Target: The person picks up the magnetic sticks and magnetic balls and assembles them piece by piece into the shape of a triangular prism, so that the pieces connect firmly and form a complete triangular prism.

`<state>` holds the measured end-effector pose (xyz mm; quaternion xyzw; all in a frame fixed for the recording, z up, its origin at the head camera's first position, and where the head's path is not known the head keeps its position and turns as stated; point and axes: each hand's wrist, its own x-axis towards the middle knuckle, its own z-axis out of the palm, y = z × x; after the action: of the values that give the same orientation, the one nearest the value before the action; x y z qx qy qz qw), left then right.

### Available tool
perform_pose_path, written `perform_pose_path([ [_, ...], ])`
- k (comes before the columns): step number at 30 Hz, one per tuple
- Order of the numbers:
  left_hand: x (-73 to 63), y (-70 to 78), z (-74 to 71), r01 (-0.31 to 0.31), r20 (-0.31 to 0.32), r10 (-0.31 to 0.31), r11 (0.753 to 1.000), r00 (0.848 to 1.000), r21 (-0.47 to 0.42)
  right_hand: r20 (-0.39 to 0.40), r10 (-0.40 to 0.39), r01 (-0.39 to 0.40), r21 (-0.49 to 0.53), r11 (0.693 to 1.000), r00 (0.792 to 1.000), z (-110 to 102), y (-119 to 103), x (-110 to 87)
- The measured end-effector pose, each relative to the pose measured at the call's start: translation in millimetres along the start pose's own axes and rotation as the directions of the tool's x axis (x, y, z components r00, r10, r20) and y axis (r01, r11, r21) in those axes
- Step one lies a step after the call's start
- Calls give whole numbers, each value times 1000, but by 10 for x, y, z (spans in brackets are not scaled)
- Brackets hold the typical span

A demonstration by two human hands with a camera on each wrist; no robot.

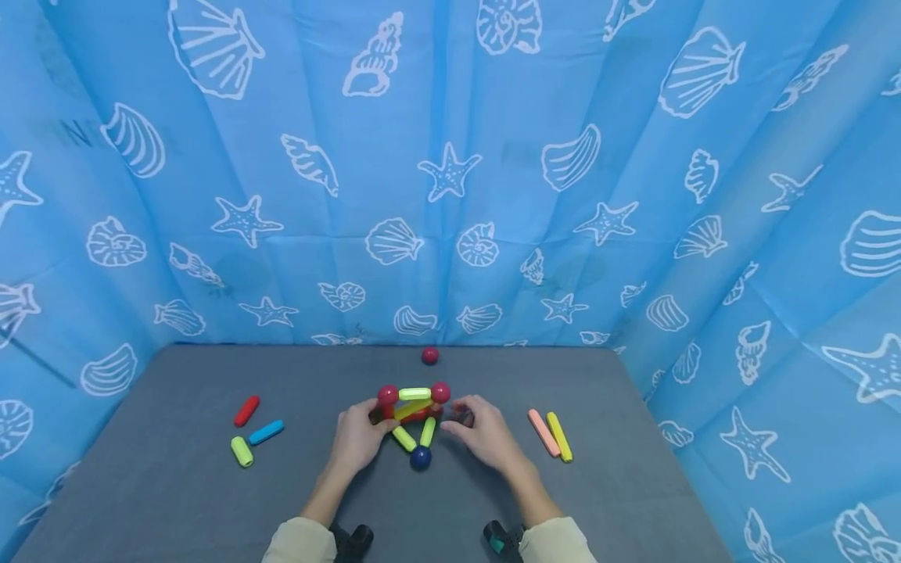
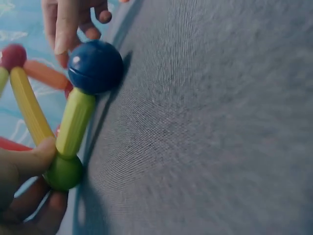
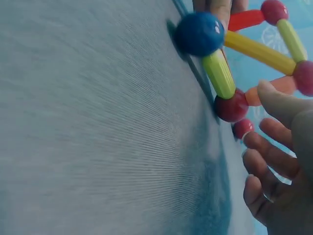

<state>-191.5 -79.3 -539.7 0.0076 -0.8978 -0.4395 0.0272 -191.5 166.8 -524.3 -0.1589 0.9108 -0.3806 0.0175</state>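
Head: ball-and-stick frame (image 1: pixel 415 393) stands on bench (image 1: pixel 619 500) between left grip (image 1: pixel 357 439) and right grip (image 1: pixel 486 436); judged step, steadying it. Left wrist: left grip pinches green ball (image 2: pixel 62 175). Right wrist: right grip loose, fingers parted; next move likely needs gentle support.

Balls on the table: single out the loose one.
The red ball farthest back, behind the stick-and-ball structure: it stands apart, while the others are joined into that structure.
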Motion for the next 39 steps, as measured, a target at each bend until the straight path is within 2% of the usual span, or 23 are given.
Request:
perform_pose_path([
  [7, 139, 59, 108, -30, 55, 31, 999, 998, -24, -66, -41, 39, -37, 999, 997, 123, 95, 245],
  [14, 202, 103, 135, -16, 2, 17, 1000, 1000, -20, -126, -71, 67, -35, 997, 989, 179, 105, 382],
  [18, 215, 90, 86, 6, 13, -6, 1000, 1000, -9, -119, -57, 55, -15, 998, 991, 175, 109, 414],
  [21, 168, 44, -111, 3, 9, -3, 1000, 1000, -11, -108, -37, 37, -4, 999, 993, 164, 128, 422],
  [23, 110, -27, -333, -5, -15, 6, 1000, 1000, 16, -108, -30, 30, -4, 1000, 994, 153, 144, 419],
  [26, 20, -202, -731, -15, -74, 24, 993, 997, 119, -112, -27, 27, 2, 1000, 993, 135, 162, 412],
  [29, -63, -433, -1062, 59, -125, -30, 969, 992, 239, -114, -32, 32, 0, 999, 993, 126, 166, 397],
  [31, -101, -591, -1219, 122, -121, -89, 946, 989, 301, -111, -31, 31, -2, 1000, 993, 129, 173, 391],
  [33, -127, -736, -1316, 177, -91, -156, 924, 984, 340, -106, -32, 32, -6, 999, 994, 135, 178, 383],
  [35, -137, -841, -1368, 198, -50, -193, 906, 980, 374, -100, -24, 24, -5, 1000, 995, 142, 180, 379],
  [37, -141, -905, -1381, 193, -27, -199, 896, 980, 400, -95, -17, 17, -1, 1000, 995, 148, 179, 376],
  [39, -147, -927, -1364, 165, -31, -167, 895, 985, 415, -92, -18, 18, 3, 1000, 996, 154, 178, 375],
])
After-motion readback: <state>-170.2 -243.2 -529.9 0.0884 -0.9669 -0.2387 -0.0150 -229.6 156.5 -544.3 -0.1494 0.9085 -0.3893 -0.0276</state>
